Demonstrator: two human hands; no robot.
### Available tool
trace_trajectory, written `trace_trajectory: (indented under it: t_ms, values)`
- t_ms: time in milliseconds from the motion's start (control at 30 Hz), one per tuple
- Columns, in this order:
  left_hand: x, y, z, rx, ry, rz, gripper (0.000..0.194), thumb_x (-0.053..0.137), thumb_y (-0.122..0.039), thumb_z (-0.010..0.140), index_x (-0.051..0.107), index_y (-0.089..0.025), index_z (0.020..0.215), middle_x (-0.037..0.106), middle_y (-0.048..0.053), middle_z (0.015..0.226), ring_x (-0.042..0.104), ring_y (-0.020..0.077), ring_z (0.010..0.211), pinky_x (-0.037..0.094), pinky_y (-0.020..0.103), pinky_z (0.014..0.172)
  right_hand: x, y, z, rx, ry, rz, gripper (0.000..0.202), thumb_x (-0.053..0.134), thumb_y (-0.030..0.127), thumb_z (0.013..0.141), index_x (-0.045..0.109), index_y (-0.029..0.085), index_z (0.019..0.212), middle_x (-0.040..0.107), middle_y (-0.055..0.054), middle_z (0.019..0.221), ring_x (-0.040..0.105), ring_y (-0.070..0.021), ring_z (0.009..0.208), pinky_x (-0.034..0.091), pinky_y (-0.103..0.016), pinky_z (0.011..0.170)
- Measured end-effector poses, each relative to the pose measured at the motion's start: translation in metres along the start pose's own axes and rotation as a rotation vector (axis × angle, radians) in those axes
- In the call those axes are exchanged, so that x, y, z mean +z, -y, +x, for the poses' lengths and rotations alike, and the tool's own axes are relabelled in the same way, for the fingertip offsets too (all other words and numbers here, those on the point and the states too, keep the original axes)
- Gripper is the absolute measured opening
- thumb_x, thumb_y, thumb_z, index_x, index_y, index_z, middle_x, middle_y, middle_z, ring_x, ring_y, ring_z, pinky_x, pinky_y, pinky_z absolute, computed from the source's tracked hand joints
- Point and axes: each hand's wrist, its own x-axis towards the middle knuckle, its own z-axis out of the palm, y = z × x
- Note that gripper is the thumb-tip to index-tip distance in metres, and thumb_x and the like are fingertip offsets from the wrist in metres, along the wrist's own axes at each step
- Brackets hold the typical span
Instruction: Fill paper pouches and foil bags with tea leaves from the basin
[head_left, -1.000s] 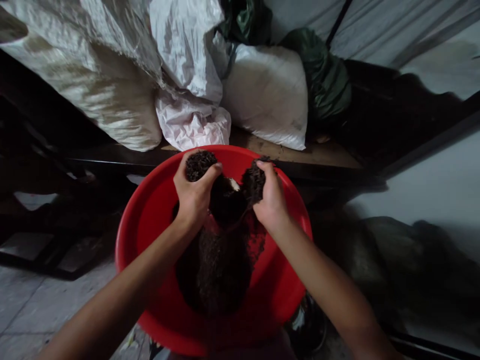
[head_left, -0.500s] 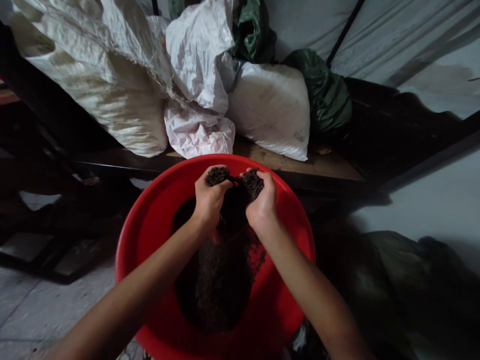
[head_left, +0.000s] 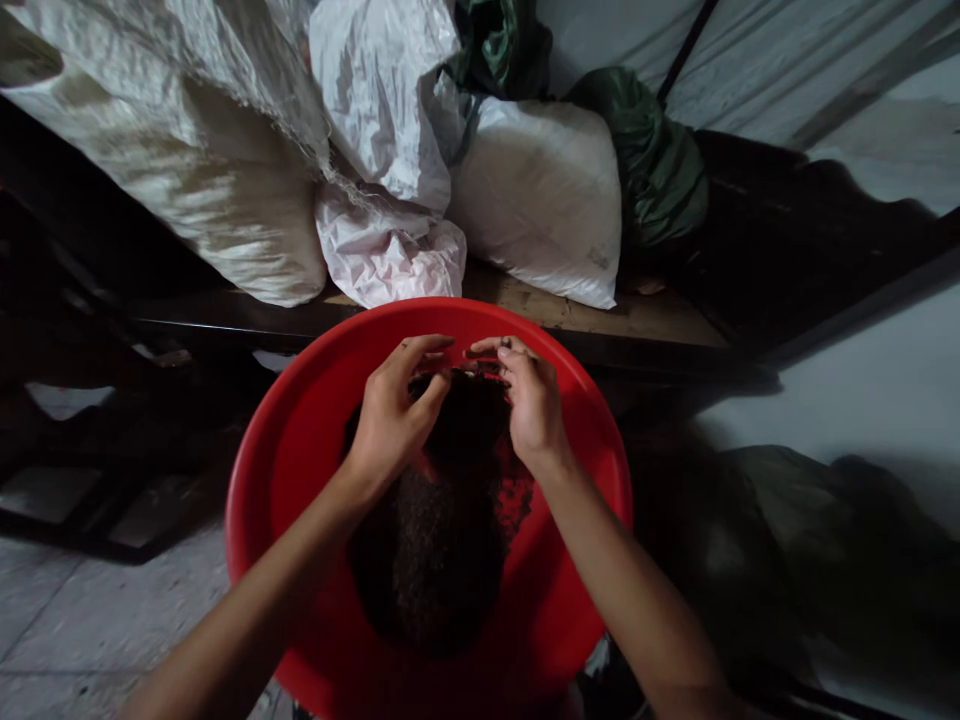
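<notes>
Two hands (head_left: 461,400) — fingers (head_left: 429,388) curled, apart | over red tub (head_left: 296,640)

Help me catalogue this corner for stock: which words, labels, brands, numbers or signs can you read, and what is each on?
No text can be read.
Red tub: none visible.
Green sack: none visible.
Plump white sack: faint smudges, too blurred to tell whether they are print.

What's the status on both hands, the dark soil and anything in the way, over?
Left hand open over dark soil; right hand loosely curled, grip unclear. Soil lying in red basin. White sacks beyond far rim, not in the way.
</notes>
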Motion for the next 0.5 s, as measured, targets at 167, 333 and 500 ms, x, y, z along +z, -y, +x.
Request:
trace_trajectory:
  t_ms: [167,333,500]
  values:
    - [-0.034,0.018,-0.018,0.231,0.246,0.248,0.052,0.071,-0.035,0.097,0.059,-0.026,0.146,0.057,0.01,0.153,0.056,0.0275,0.143,0.051,0.045,0.119,-0.027,0.0,-0.006,-0.144,0.108,-0.21,0.029,0.05,0.037,0.102,0.075,0.029,0.116,0.072,-0.003,0.13,0.07,-0.0208,0.116,0.059,-0.034,0.093]
    - [-0.047,0.051,-0.037,0.175,0.268,0.322,0.091,0.076,-0.067,0.086,0.039,-0.031,0.161,0.041,0.013,0.167,0.02,0.0407,0.163,0.019,0.071,0.129,-0.032,0.002,-0.001,-0.381,0.31,-0.641,0.039,0.047,0.038,0.107,0.066,0.03,0.14,0.067,-0.004,0.143,0.059,-0.0247,0.137,0.045,-0.048,0.12]
    - [-0.026,0.103,-0.068,0.062,0.263,0.077,0.142,0.086,-0.074,0.069,-0.007,-0.036,0.169,0.005,0.021,0.177,0.012,0.043,0.164,0.021,0.065,0.131,-0.013,-0.004,0.003,-0.504,0.756,-1.038,0.065,0.058,0.049,0.103,0.047,0.022,0.161,0.035,-0.008,0.172,0.022,-0.0313,0.163,0.018,-0.057,0.134]
